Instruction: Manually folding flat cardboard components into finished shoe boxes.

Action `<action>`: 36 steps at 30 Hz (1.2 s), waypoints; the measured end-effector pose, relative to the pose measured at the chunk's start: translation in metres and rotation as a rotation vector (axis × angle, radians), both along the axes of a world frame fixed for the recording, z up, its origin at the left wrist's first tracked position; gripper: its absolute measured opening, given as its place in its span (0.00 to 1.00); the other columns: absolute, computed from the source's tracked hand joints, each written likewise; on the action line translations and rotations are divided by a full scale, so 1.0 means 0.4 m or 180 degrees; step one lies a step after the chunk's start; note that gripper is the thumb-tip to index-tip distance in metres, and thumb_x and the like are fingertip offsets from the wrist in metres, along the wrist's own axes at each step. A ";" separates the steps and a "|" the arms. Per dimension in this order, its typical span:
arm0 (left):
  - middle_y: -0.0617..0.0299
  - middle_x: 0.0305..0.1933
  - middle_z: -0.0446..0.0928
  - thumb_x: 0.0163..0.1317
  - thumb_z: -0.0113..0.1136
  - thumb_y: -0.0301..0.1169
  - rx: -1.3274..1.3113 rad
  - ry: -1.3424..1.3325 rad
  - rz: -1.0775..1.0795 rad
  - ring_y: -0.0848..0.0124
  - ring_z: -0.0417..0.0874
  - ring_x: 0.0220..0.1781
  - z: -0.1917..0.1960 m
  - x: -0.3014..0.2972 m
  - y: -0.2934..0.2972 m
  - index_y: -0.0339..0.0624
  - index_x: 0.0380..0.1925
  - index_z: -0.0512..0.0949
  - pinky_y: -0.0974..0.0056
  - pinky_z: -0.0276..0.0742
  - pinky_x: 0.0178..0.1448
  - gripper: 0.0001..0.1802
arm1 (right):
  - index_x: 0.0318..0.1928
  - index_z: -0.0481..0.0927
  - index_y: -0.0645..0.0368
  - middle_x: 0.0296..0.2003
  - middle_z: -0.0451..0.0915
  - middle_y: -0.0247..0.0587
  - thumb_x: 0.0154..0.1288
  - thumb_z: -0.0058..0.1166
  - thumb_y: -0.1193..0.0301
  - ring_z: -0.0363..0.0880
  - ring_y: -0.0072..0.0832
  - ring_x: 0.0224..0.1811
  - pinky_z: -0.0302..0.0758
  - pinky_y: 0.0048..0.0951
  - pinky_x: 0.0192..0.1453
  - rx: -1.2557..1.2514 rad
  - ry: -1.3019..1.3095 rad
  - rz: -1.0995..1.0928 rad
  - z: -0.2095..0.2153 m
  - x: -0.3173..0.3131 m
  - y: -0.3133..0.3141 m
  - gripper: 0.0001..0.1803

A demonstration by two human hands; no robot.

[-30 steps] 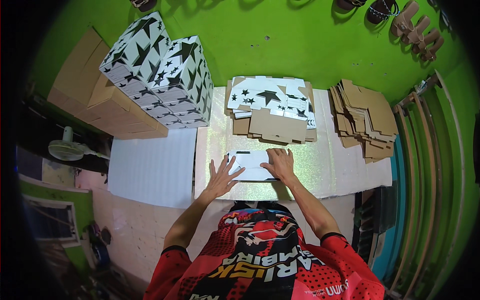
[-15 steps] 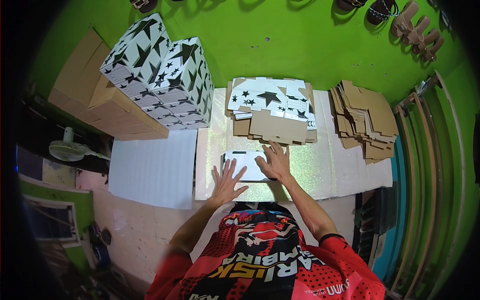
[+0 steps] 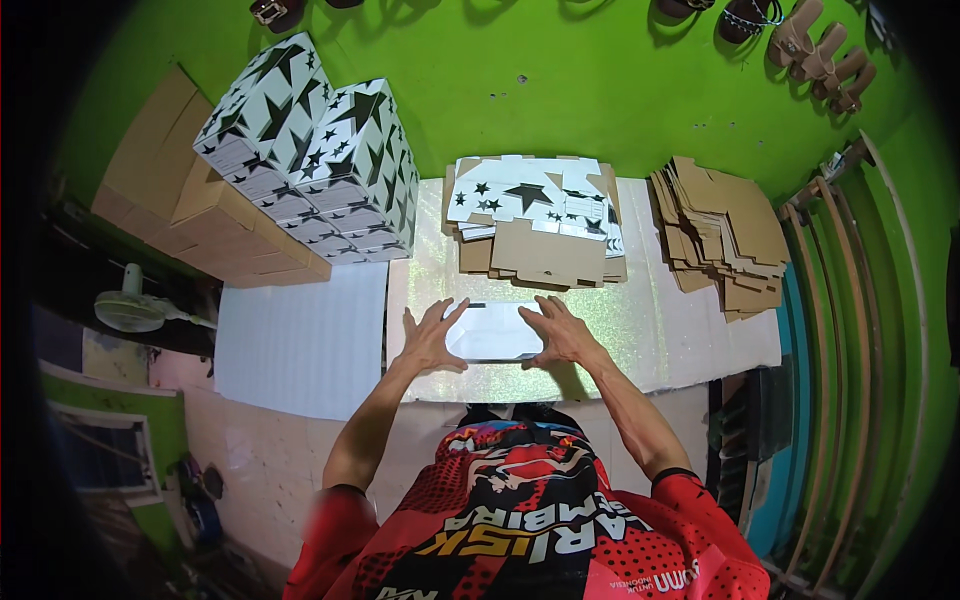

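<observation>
Framing the white box (image 3: 492, 334) near the counter (image 3: 640, 350) front edge, left hand (image 3: 430, 338) and right hand (image 3: 562, 335) have spread to its ends, their grip grasping it, apparently steadying it.

Looks down from a head mount, as the left one of a side-by-side pair, across the near edge of the table (image 3: 690, 325) toward its far edge and the green wall (image 3: 610, 90). Sits close above the red shirt (image 3: 640, 515), yet reaches fisheye-wide past the table's left and right edges.

White box (image 3: 492, 332), white cartons (image 3: 350, 165) with black stars, brown cardboard (image 3: 735, 215), green wall (image 3: 600, 90)
</observation>
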State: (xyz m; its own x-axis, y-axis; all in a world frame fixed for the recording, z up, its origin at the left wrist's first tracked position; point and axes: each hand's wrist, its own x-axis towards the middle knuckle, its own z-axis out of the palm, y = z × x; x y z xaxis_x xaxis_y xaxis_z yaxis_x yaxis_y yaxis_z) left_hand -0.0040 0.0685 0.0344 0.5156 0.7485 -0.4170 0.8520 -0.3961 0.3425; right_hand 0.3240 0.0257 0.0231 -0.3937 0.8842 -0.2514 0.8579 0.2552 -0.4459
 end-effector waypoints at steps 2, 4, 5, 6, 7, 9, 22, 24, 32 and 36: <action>0.46 0.89 0.41 0.34 0.86 0.63 0.0004 -0.0072 0.0120 0.46 0.35 0.90 0.003 -0.011 -0.008 0.61 0.86 0.41 0.12 0.38 0.77 0.83 | 0.83 0.57 0.39 0.83 0.50 0.58 0.37 0.78 0.32 0.48 0.62 0.85 0.63 0.59 0.82 0.0098 -0.0109 -0.0063 0.012 -0.007 -0.006 0.73; 0.48 0.90 0.40 0.40 0.78 0.72 -0.0015 -0.0415 0.0777 0.48 0.35 0.91 -0.013 -0.026 -0.027 0.61 0.86 0.39 0.12 0.40 0.76 0.80 | 0.85 0.52 0.50 0.85 0.40 0.61 0.48 0.61 0.19 0.43 0.62 0.86 0.59 0.57 0.83 -0.0071 -0.0075 -0.0573 0.033 -0.020 -0.020 0.73; 0.47 0.90 0.40 0.53 0.66 0.76 -0.0176 -0.0531 0.1230 0.48 0.36 0.91 0.001 -0.028 -0.037 0.48 0.86 0.40 0.24 0.43 0.83 0.74 | 0.85 0.51 0.54 0.84 0.40 0.64 0.54 0.57 0.21 0.45 0.64 0.85 0.59 0.57 0.83 -0.0042 0.0430 -0.1184 0.023 -0.021 -0.024 0.70; 0.44 0.89 0.45 0.59 0.61 0.75 -0.0308 -0.1131 0.1760 0.47 0.41 0.90 -0.051 -0.042 -0.028 0.43 0.85 0.41 0.34 0.46 0.85 0.70 | 0.85 0.50 0.57 0.84 0.40 0.67 0.60 0.54 0.22 0.47 0.65 0.85 0.60 0.56 0.83 -0.0016 0.0942 -0.1789 0.013 -0.024 -0.027 0.68; 0.41 0.87 0.49 0.65 0.55 0.74 -0.0472 -0.1731 0.2257 0.46 0.46 0.89 -0.045 -0.031 -0.021 0.38 0.85 0.43 0.44 0.50 0.87 0.65 | 0.84 0.49 0.63 0.81 0.49 0.71 0.68 0.46 0.25 0.55 0.64 0.82 0.63 0.53 0.81 -0.0058 0.1179 -0.2314 0.002 -0.022 -0.035 0.63; 0.37 0.82 0.61 0.72 0.46 0.72 -0.0930 -0.1842 0.2603 0.45 0.57 0.86 -0.029 -0.015 -0.025 0.30 0.82 0.52 0.59 0.55 0.85 0.58 | 0.83 0.53 0.65 0.75 0.63 0.73 0.72 0.42 0.28 0.65 0.61 0.79 0.65 0.48 0.80 -0.0195 0.1319 -0.2580 -0.018 -0.020 -0.030 0.59; 0.47 0.43 0.89 0.65 0.64 0.65 -0.0331 -0.1205 0.2945 0.56 0.89 0.48 0.024 -0.129 -0.109 0.36 0.42 0.86 0.56 0.78 0.61 0.37 | 0.56 0.86 0.69 0.50 0.85 0.59 0.74 0.47 0.33 0.86 0.46 0.52 0.78 0.46 0.60 -0.0552 0.1091 -0.2925 0.139 -0.056 -0.133 0.45; 0.49 0.42 0.89 0.64 0.73 0.51 -0.0538 -0.1919 0.2933 0.65 0.88 0.47 0.079 -0.129 -0.135 0.34 0.51 0.85 0.61 0.79 0.58 0.30 | 0.63 0.84 0.61 0.51 0.84 0.53 0.71 0.64 0.49 0.86 0.49 0.53 0.80 0.45 0.60 -0.0274 0.1638 -0.2949 0.082 -0.034 -0.166 0.32; 0.45 0.61 0.84 0.61 0.79 0.30 0.0211 -0.3102 0.2344 0.65 0.83 0.65 -0.059 -0.215 -0.314 0.26 0.67 0.75 0.61 0.75 0.72 0.37 | 0.60 0.77 0.63 0.56 0.85 0.49 0.61 0.72 0.76 0.82 0.38 0.64 0.72 0.37 0.74 0.0247 0.3008 -0.2389 0.044 -0.072 -0.240 0.27; 0.43 0.66 0.82 0.63 0.73 0.25 0.0023 -0.2221 0.2272 0.55 0.81 0.70 -0.209 -0.222 -0.379 0.27 0.67 0.75 0.60 0.73 0.74 0.33 | 0.58 0.79 0.62 0.51 0.86 0.51 0.66 0.68 0.75 0.85 0.39 0.59 0.77 0.38 0.66 0.0358 0.2260 -0.1814 -0.081 -0.052 -0.283 0.21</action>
